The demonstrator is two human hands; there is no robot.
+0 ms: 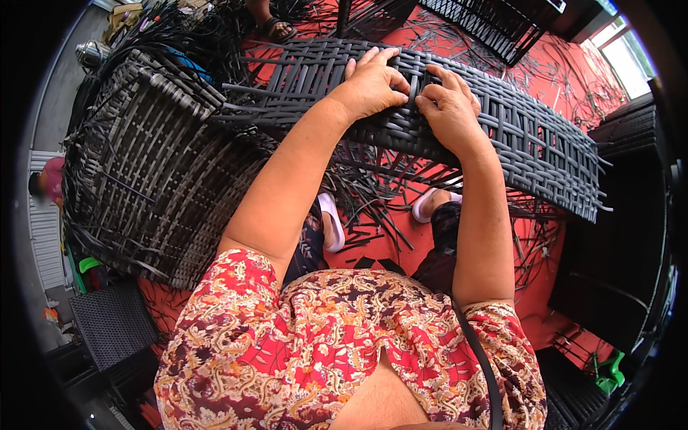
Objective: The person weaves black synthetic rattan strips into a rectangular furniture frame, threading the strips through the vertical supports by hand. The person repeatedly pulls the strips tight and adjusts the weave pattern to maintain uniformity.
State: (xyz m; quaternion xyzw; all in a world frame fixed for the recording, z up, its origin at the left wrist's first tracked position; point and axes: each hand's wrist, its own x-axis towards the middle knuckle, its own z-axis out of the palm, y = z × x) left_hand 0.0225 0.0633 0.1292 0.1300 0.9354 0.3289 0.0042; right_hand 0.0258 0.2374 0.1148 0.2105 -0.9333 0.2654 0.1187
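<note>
A long dark grey woven wicker panel (534, 136) lies across in front of me, with loose strand ends sticking out at its left and right ends. My left hand (369, 86) is on the middle of the weave, its fingers bent over the strands toward the far edge and its thumb pressed near the centre. Just to the right, my right hand (455, 107) curls onto the same panel, index finger and thumb close to a crossing strand. Whether a single strand is pinched between the fingertips is hidden.
A large worn woven piece (165, 172) fills the left side, beside a heap of loose black strands (193, 36). Strand scraps litter the red floor (390, 240). Dark stacked pieces (609, 236) stand at right. A black crate-like frame (494, 25) and another person's sandalled foot (278, 29) are beyond.
</note>
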